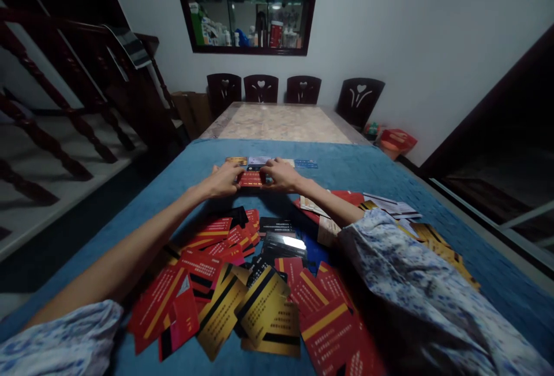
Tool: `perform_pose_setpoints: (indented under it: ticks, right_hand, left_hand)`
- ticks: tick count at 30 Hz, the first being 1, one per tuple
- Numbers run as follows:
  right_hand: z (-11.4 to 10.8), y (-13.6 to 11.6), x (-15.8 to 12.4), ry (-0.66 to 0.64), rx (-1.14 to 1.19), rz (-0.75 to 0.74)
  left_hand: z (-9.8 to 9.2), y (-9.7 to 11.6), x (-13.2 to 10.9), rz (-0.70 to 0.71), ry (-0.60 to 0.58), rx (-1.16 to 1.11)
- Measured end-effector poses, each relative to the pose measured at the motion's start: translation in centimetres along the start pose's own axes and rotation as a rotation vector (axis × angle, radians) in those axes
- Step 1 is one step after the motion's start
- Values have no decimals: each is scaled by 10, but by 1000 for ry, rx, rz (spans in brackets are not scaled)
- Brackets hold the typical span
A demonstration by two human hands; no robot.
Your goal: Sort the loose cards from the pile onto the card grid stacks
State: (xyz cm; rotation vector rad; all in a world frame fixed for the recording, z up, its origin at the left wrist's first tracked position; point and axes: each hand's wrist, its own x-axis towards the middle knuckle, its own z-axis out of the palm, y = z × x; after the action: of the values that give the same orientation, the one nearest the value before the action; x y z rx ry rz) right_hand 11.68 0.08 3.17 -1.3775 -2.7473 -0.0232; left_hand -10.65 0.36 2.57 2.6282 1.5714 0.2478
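Observation:
Both my arms reach forward over a blue cloth. My left hand and my right hand meet at a red card lying on the cloth, each with fingers curled onto one end of it. Just beyond it sits a row of cards: a gold one, a pale one and a blue one. Under my forearms lies a loose heap of red, gold and black cards.
More gold and white cards spread to the right of my right arm. Past the cloth the bare marbled tabletop runs to several dark chairs. A dark wooden stair railing stands on the left.

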Motion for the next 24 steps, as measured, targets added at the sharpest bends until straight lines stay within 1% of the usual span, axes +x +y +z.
perform_pose_setpoints:
  ticks: [5,11,18,24]
  right_hand:
    - [0,-10,23,-24,-42,-12]
    - [6,-18,52,-10,-50,-14]
    - [9,-23,76,-37,-21,-21]
    - [13,-25,89,-78,-5,-15]
  left_hand:
    - [-3,-17,2,-63,-16,46]
    - [-3,-41,7,-110,-31,114]
    - [-2,-66,18,-78,-58,123]
    - [1,-78,27,-57,-95,125]
